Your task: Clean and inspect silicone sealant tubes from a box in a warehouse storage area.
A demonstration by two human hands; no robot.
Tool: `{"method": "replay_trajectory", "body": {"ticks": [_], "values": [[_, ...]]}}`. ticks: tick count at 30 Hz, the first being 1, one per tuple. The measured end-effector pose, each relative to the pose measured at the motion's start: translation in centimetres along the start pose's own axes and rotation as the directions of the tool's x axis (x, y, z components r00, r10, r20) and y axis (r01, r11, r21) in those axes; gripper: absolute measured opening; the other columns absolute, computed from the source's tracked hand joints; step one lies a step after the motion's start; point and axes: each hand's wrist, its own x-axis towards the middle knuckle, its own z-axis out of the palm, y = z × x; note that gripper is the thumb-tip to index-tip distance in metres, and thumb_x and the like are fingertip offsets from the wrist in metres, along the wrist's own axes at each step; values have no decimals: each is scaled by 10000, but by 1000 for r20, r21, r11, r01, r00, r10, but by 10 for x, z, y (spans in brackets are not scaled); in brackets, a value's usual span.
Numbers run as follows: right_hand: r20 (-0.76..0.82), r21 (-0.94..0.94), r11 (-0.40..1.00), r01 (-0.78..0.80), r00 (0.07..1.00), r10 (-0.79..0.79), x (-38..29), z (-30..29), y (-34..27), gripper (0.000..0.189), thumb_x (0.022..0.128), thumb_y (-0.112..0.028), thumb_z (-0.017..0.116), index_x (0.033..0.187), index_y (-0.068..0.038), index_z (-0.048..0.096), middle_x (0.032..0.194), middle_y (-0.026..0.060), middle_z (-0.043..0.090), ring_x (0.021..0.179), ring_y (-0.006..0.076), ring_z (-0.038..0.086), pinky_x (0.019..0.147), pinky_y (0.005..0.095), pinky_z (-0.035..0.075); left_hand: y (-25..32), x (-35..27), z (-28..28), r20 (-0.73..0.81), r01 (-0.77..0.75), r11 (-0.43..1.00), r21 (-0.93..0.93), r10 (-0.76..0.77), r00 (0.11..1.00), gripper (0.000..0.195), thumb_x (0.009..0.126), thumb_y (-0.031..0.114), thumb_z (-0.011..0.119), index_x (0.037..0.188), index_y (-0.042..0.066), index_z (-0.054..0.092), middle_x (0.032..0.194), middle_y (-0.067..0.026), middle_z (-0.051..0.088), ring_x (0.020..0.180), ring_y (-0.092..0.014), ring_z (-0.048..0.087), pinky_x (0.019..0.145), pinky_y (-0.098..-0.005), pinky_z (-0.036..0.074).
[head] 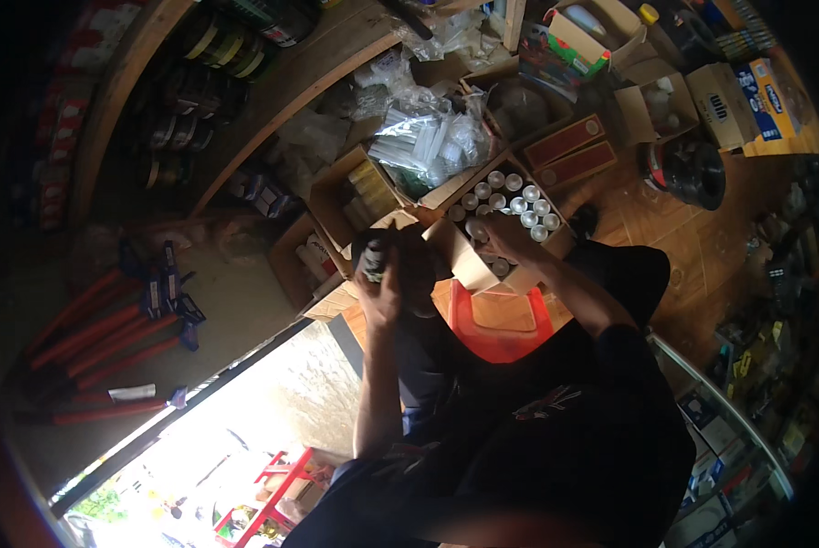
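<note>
A cardboard box [561,241] with raised flaps stands before me, holding several upright cans [529,219] with round silvery ends. My right hand [509,238] reaches into it, its fingers around one pale can [476,229] near the box's left side. To the left of the box, my left hand [381,294] is raised above my dark-clothed leg. It grips a small, dark grey cylindrical object [374,262]; shadow hides what exactly it is.
Beyond the box, a carton holds plastic-wrapped white tubes [416,140]. A red plastic stool [461,322] shows below the box. Red-handled tools [108,335] lie at left. A black coil [687,175] rests on the floor at right, and a glass-edged case [731,404] stands at lower right.
</note>
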Motion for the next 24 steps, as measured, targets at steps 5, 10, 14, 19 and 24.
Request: {"method": "replay_trajectory", "body": {"ticks": [5,10,14,19,24], "values": [[-248,-26,949,313,918,-310,-65,-69,-38,695,649,-287,934,1211,-1,643,1229,163,551,1092,329,624,865,421,555,-10,-3,-3,-94,98,931,-351,-139,986,354,1060,289,598,1273,11,651,1099,-56,712,981,-139,657,895,-317,523],[-640,415,765,493,756,-140,-118,-115,-109,548,763,-116,868,1234,24,625,1207,150,561,1103,279,619,951,374,528,64,-56,54,456,-26,956,-293,163,875,516,934,166,761,1369,-1,541,1167,-79,692,1115,-182,648,948,-354,527],[-702,634,498,591,710,52,-134,-122,-169,512,897,-111,776,1340,39,568,1313,137,566,1219,227,591,1030,358,486,78,-89,85,442,-518,848,112,424,791,818,742,160,897,1411,-27,465,1214,-191,658,1118,-362,671,980,-423,529],[-731,579,516,631,682,-15,-150,-119,-176,968,864,-369,835,1555,39,294,1490,167,468,1386,263,469,1156,408,372,103,-104,81,255,-553,828,88,518,816,866,703,136,866,1443,-10,440,1230,-211,640,1113,-379,663,960,-433,538],[-427,853,273,445,896,-124,-161,-101,-188,947,842,-311,870,1528,25,310,1436,142,507,1334,244,512,1103,397,440,142,-114,71,197,-485,859,-164,510,837,837,732,103,736,1498,-15,420,1299,-204,627,1219,-302,619,1074,-404,457]]}}
